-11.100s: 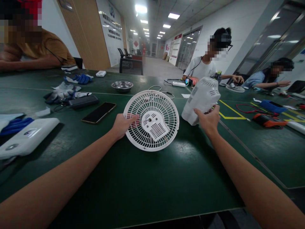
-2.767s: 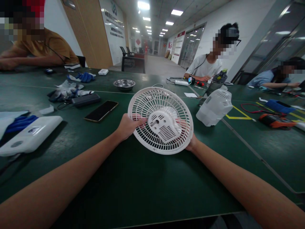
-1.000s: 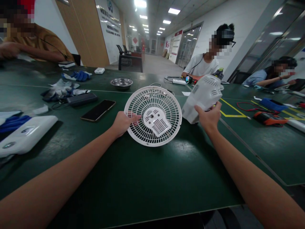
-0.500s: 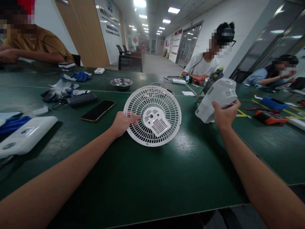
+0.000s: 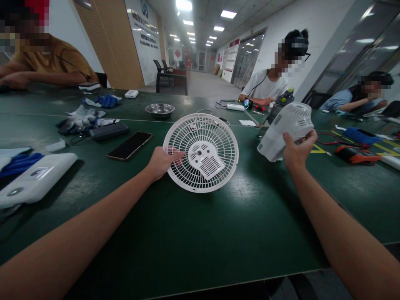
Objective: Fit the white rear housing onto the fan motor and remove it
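White and slatted, the round fan grille (image 5: 200, 160) tilts over the middle of the green worktop (image 5: 200, 241), its left edge pinched in the grip of the left hand (image 5: 159, 163). Apart on the right, the right hand (image 5: 296, 154) pinches a pale plastic housing (image 5: 279, 130) in its grip; left lies a black phone (image 5: 129, 146).

Left hand (image 5: 159, 162): fingers partly hidden behind round white plastic grille (image 5: 203, 154).
White oblong plastic device (image 5: 40, 175): cut off, left edge.

An office-like workshop around me, lettered wall (image 5: 144, 35), ceiling lights (image 5: 183, 5), chairs (image 5: 158, 66) beyond, meter (image 5: 356, 155) and gloves (image 5: 108, 101) on the surface (image 5: 200, 233).
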`<control>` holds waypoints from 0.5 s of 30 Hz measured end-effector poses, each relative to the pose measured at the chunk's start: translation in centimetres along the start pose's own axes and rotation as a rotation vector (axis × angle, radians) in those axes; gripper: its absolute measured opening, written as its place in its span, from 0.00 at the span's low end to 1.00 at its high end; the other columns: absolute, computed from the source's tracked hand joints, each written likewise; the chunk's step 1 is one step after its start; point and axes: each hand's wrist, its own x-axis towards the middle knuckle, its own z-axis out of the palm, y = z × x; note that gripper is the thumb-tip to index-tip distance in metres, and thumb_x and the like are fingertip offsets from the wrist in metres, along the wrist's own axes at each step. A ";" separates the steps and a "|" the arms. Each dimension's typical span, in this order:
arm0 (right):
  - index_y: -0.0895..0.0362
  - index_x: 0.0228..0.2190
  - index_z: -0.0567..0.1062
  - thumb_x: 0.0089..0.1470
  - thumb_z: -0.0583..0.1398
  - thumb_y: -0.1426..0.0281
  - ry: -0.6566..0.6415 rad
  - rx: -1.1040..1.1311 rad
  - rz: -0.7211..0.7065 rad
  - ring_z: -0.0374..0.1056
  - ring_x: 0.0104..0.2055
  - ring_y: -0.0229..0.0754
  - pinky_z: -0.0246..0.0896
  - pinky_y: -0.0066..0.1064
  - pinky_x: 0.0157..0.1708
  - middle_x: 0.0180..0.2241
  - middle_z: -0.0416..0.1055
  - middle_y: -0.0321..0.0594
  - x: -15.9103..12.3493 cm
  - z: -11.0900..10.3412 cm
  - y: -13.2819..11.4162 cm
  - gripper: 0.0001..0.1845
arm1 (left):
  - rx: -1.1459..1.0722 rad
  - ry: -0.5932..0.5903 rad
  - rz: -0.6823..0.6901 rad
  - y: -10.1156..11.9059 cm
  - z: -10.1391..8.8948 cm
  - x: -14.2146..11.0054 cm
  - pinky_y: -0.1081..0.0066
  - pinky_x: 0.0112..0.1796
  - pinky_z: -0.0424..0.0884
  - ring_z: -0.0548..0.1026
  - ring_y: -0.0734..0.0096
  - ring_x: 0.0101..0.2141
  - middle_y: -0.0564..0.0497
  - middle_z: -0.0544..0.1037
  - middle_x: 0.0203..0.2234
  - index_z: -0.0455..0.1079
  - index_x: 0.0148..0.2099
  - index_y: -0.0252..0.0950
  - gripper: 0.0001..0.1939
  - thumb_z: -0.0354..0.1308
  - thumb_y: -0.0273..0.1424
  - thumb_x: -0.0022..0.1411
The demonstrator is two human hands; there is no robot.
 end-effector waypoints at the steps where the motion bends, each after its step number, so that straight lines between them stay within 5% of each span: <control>1: 0.61 0.60 0.53 0.49 0.62 0.62 -0.008 0.004 -0.004 0.68 0.57 0.51 0.63 0.40 0.56 0.63 0.60 0.64 0.0 0.0 -0.2 0.42 | -0.002 0.004 0.002 0.0 0.0 0.0 0.61 0.30 0.77 0.79 0.63 0.26 0.45 0.81 0.26 0.78 0.35 0.32 0.11 0.72 0.33 0.52; 15: 0.60 0.58 0.61 0.52 0.63 0.59 0.080 -0.057 -0.055 0.69 0.54 0.49 0.63 0.38 0.53 0.57 0.68 0.59 0.2 -0.2 0.5 0.36 | -0.018 -0.001 0.013 -1.1 -0.3 0.7 0.61 0.30 0.77 0.78 0.64 0.24 0.47 0.80 0.25 0.78 0.34 0.33 0.13 0.73 0.35 0.51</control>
